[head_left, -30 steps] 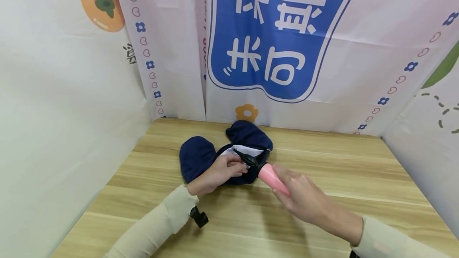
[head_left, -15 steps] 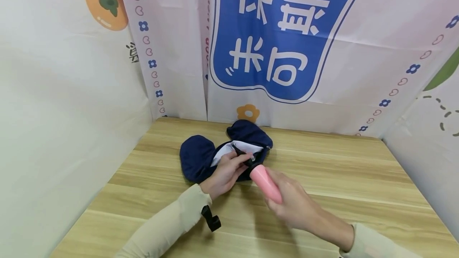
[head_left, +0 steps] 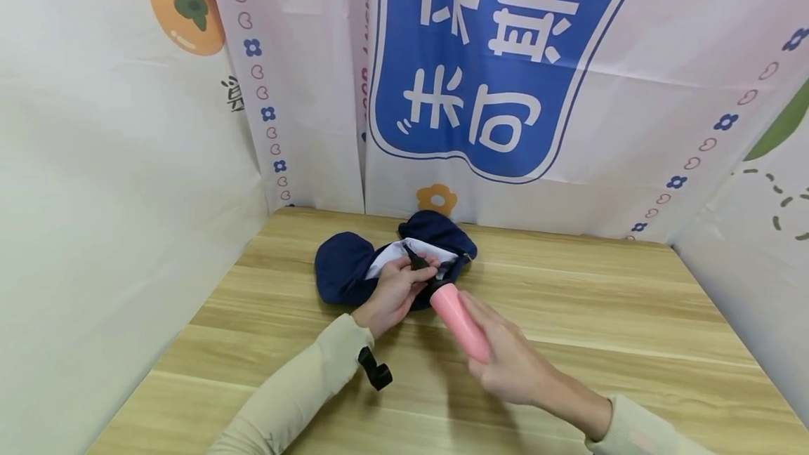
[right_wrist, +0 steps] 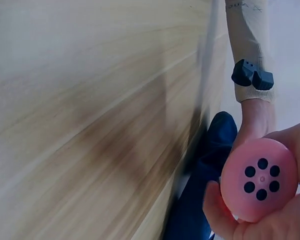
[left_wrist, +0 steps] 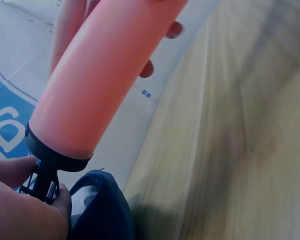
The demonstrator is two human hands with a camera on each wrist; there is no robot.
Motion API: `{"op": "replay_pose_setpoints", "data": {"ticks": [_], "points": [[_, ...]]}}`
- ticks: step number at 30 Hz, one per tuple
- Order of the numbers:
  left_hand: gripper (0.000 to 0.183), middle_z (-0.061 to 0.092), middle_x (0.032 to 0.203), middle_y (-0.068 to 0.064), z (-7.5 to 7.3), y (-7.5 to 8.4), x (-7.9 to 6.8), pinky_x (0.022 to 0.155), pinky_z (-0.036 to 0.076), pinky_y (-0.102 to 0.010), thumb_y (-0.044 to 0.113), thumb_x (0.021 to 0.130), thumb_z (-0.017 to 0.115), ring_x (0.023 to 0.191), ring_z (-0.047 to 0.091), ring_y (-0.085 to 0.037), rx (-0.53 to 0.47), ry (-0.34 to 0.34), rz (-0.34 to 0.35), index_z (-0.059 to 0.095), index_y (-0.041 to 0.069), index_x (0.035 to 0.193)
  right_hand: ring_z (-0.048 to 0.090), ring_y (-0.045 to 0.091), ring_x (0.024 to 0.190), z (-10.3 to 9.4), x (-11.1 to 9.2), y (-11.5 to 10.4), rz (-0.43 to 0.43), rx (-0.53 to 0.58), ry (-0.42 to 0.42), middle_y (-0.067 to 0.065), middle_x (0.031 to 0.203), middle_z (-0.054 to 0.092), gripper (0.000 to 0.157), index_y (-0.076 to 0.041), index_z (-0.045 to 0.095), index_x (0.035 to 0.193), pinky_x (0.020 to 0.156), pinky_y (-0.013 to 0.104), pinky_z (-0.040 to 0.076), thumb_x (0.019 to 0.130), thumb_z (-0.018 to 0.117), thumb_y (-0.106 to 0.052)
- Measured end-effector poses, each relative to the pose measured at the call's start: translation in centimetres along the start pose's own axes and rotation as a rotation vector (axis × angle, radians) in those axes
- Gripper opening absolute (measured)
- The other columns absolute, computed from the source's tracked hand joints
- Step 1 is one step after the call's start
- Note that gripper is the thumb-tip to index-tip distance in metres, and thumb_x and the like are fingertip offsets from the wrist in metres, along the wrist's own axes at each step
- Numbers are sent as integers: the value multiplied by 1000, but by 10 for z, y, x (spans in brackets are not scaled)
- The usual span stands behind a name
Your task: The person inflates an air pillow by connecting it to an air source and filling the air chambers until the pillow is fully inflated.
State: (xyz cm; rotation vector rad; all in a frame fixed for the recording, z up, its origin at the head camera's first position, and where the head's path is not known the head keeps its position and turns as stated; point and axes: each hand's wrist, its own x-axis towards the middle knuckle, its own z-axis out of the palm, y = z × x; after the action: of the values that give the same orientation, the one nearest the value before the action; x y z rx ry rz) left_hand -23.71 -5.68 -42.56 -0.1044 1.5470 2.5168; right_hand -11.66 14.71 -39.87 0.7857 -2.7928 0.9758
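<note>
A navy U-shaped neck pillow [head_left: 344, 258] lies near the back of the table, its cover gaping along one side to show a white inner lining [head_left: 387, 251]. My right hand [head_left: 515, 364] grips a pink hand pump [head_left: 461, 325] by its barrel, tilted toward the pillow. In the right wrist view, the pump's end [right_wrist: 260, 180] faces the camera, with several dark holes. The pump's black nozzle [left_wrist: 42, 182] passes between the thumb and fingers of my left hand [head_left: 395, 290], which pinch it over the opening. The pillow's inside under my left fingers is hidden.
The wood-grain table [head_left: 600, 314] meets a printed cloth backdrop [head_left: 303, 90] behind the pillow, with white walls at both sides. A black wrist mount [head_left: 376, 368] hangs beside my left sleeve.
My right hand has brought the pump leftward. My left hand has moved from the cover's edge onto the nozzle. The pillow has shifted slightly back, with more white lining showing.
</note>
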Motion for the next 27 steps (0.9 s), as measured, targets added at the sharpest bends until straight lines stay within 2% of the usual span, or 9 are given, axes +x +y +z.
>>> {"op": "replay_pose_setpoints", "data": {"ticks": [2, 8, 12, 16, 21, 24, 27], "points": [[39, 70, 134, -22, 0, 1, 2, 93, 59, -22, -13, 95, 66, 108, 73, -12, 3, 4, 0, 56, -10, 133, 48, 30, 149, 0, -3, 3, 1, 5, 0, 14, 168, 40, 96, -5, 31, 165, 118, 57, 45, 80, 76, -1], [34, 72, 118, -10, -1, 5, 6, 88, 59, -21, -13, 95, 66, 111, 72, -13, 4, 22, 6, 59, -10, 129, 47, 29, 151, -7, -18, 9, -5, -5, 16, 12, 168, 41, 86, -5, 33, 165, 119, 56, 42, 89, 74, -6], [28, 70, 113, -7, -2, 7, 8, 86, 59, -20, -12, 96, 66, 107, 72, -12, 1, 24, -2, 62, -8, 124, 47, 28, 151, -16, -32, 7, 5, -58, 17, 7, 169, 40, 86, -11, 32, 166, 120, 54, 41, 92, 76, -11], [25, 69, 108, -6, -4, 10, 12, 88, 60, -21, -11, 96, 67, 101, 72, -11, -24, 25, 13, 62, -8, 121, 54, 25, 145, -30, -47, 1, 23, -121, 24, 3, 166, 46, 88, -20, 36, 166, 115, 53, 49, 90, 80, -16], [26, 70, 107, -7, -10, 13, 16, 87, 60, -20, -9, 98, 66, 99, 72, -10, -47, 48, 32, 62, -10, 123, 62, 11, 128, -51, -63, -8, 20, -198, 54, -2, 158, 56, 89, -26, 44, 162, 102, 41, 58, 83, 83, -15], [29, 70, 108, -7, -9, 12, 13, 87, 60, -20, -8, 98, 67, 100, 72, -11, -63, 65, 17, 62, -10, 126, 64, 5, 116, -57, -67, -11, -13, -245, 83, -2, 153, 61, 88, -24, 49, 159, 94, 35, 59, 79, 84, -14], [32, 72, 111, -9, -3, 8, 6, 89, 61, -22, -8, 98, 67, 101, 74, -12, -58, 63, -6, 61, -12, 129, 64, 4, 109, -55, -61, -11, -37, -279, 101, -2, 150, 63, 86, -21, 53, 156, 88, 34, 59, 76, 83, -13]]}}
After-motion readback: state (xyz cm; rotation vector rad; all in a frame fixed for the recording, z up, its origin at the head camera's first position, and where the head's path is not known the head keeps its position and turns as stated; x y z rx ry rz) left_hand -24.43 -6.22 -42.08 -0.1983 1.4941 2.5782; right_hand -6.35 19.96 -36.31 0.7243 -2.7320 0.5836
